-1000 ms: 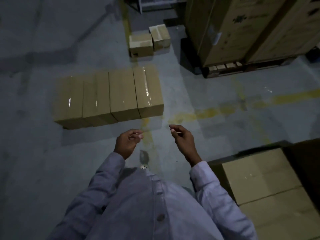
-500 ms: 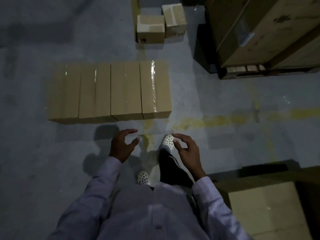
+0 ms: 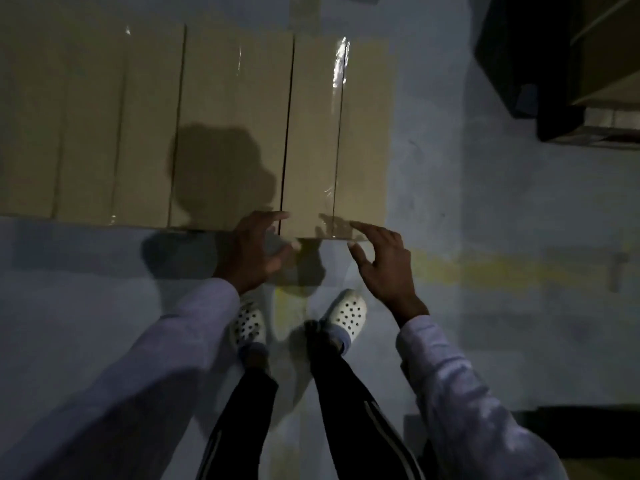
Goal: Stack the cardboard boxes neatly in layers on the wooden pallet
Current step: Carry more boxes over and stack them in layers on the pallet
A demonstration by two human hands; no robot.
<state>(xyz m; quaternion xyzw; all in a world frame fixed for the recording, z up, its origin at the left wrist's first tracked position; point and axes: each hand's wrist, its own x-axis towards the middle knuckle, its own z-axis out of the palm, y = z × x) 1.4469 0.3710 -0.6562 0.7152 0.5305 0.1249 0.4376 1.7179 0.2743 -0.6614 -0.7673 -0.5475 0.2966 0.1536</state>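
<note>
Dim room, grey concrete floor (image 3: 485, 188), faded yellow line (image 3: 491, 268) at mid right. Row of cardboard boxes (image 3: 138, 126) from upper left to centre, sides touching. Left hand (image 3: 256, 247) and right hand (image 3: 381, 261) are spread, clasping nothing, at the near corners of the rightmost box (image 3: 332, 133); contact unclear. Bare floor to its right, loaded pallet (image 3: 606, 131) upper right.

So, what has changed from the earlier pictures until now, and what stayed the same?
The person stepped forward to the row of boxes. The left hand and right hand moved from mid-air to the near end of the rightmost box, spread open at its edge; no firm grip shows. The row stayed side by side on the floor.
</note>
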